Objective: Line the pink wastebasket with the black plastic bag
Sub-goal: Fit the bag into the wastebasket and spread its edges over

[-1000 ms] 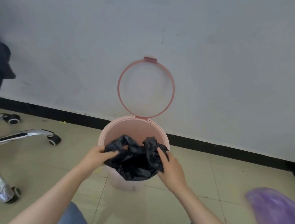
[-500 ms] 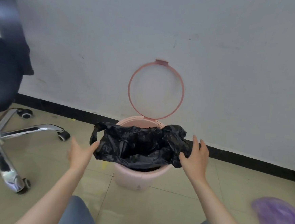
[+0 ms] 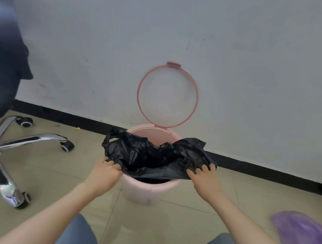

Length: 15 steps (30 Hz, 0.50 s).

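The pink wastebasket (image 3: 147, 192) stands on the tiled floor against the white wall, its ring lid (image 3: 167, 94) swung up and leaning on the wall. A crumpled black plastic bag (image 3: 153, 156) lies spread over the basket's mouth, with its edges spilling past the left and right rim. My left hand (image 3: 105, 172) pinches the bag's near-left edge beside the rim. My right hand (image 3: 205, 178) grips the bag's near-right edge. Part of the pink inner wall shows behind the bag.
An office chair with a chrome star base (image 3: 4, 148) and castors stands at the left. A purple plastic bag (image 3: 301, 237) lies on the floor at the lower right. My knees in jeans (image 3: 78, 234) are at the bottom. A black baseboard runs along the wall.
The bag was bunched between both hands over the basket, then got spread wide. My hands let go briefly and now grip its near edges at the rim.
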Tool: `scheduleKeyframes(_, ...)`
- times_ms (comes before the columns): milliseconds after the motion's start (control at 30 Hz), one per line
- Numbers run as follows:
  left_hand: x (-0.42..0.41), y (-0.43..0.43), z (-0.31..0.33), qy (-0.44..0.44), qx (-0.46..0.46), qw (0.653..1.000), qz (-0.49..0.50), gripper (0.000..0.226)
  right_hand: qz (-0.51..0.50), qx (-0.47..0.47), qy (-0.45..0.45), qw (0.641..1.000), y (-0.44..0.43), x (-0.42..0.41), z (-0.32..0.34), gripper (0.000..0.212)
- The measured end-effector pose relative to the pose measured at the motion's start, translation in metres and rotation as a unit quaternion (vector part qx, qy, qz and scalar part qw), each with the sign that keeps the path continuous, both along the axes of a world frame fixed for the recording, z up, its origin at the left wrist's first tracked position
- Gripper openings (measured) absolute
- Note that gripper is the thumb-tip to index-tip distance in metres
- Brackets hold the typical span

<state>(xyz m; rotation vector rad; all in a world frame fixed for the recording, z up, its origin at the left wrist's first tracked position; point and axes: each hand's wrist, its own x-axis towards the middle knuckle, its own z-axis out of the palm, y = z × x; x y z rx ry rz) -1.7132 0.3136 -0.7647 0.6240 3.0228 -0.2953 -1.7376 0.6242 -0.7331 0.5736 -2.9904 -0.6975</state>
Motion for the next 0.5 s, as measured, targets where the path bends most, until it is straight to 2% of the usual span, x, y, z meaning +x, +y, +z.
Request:
scheduleKeyframes(67, 0.004, -0.001, 0.008, -0.002, 0.012, 1.000, 0.021, 0.060, 0.051, -0.033, 0.034, 0.998, 0.008, 0.002, -0.009, 0.041)
scheduleKeyframes(133, 0.007, -0.003, 0.003, 0.010, 0.017, 0.998, 0.058, 0.066, 0.074, -0.072, 0.064, 0.993, 0.004, 0.007, -0.007, 0.039)
scheduleKeyframes(167, 0.007, -0.002, 0.004, 0.019, 0.035, 0.997, 0.060, 0.063, 0.086, -0.103, 0.077, 0.988, 0.003, 0.008, -0.007, 0.038)
scheduleKeyframes(267, 0.004, 0.000, -0.006, 0.089, 0.066, 0.993, 0.033, 0.034, 0.104, -0.192, 0.096, 0.971, 0.005, 0.010, -0.014, 0.038)
scheduleKeyframes(333, -0.001, 0.001, -0.009, 0.123, 0.084, 0.989, 0.019, 0.029, 0.123, -0.244, 0.111, 0.956, 0.012, 0.013, -0.019, 0.037)
scheduleKeyframes(433, 0.003, -0.001, -0.012, 0.185, 0.091, 0.977, -0.060, 0.013, 0.154, -0.220, 0.109, 0.957, 0.027, 0.023, -0.028, 0.035)
scheduleKeyframes(500, 0.011, -0.008, -0.020, 0.175, 0.060, 0.975, -0.120, 0.028, 0.154, -0.180, 0.071, 0.969, 0.032, 0.029, -0.038, 0.036)
